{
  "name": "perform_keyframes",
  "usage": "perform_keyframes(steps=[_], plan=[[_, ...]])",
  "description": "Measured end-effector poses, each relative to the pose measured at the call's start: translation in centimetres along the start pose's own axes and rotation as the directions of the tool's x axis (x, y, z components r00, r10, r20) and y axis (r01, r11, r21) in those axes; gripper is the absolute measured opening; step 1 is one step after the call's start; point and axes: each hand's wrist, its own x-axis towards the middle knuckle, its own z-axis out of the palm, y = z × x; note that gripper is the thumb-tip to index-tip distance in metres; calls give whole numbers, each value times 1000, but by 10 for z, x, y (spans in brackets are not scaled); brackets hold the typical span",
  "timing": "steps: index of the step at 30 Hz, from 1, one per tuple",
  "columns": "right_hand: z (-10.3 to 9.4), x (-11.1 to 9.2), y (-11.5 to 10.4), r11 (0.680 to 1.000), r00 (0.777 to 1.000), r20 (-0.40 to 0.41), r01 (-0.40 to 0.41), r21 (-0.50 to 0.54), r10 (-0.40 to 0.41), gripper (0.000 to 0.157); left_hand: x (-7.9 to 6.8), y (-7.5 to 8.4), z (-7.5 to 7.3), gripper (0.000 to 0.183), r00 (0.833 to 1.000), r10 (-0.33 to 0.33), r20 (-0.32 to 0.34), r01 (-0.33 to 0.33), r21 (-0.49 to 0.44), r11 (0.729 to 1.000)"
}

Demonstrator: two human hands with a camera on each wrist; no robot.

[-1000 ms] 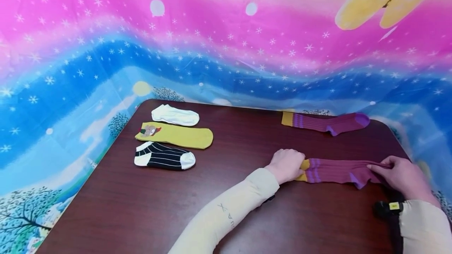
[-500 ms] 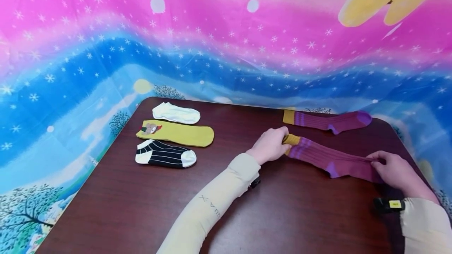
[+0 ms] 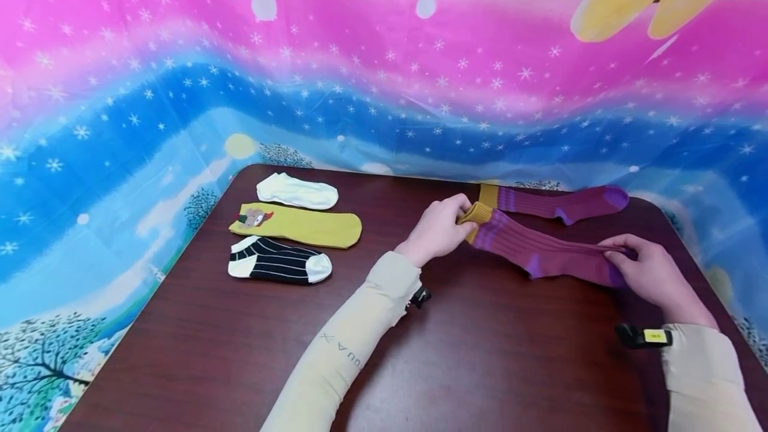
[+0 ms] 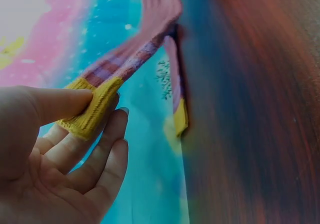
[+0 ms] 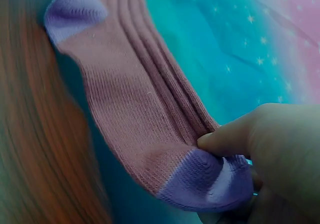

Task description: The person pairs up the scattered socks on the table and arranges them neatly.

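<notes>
A maroon sock with purple stripes and a mustard cuff is stretched between both hands. My left hand pinches its cuff; in the left wrist view the thumb lies over the yellow ribbing with fingers beneath. At the other end my right hand pinches the sock near its purple toe, as the right wrist view shows. Behind it, a matching maroon sock lies flat along the table's far edge, its cuff to the left.
On the left of the dark wooden table lie a white ankle sock, a mustard sock with a bear picture, and a black striped sock in a column. A printed snowflake cloth hangs behind.
The held sock has been moved left and toward the far edge, its cuff end swinging up most. Both hands have shifted with it, keeping their pinch. The other socks stay put.
</notes>
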Motion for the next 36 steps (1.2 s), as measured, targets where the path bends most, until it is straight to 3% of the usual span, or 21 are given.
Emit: perform_keyframes(steps=[15,28,36], plan=[[19,16,-42,997,997,-76,35,70,-30,25,-10,-23,-29,13,996,-65,-66,59,-86,995],[29,22,-73,991,997,-75,15,134,-5,32,-20,-39,-52,14,984,-128,-121,109,-155,982],[35,24,-88,985,993,-112,58,164,-40,30,-26,-48,-67,16,976,-153,-155,128,-162,978]])
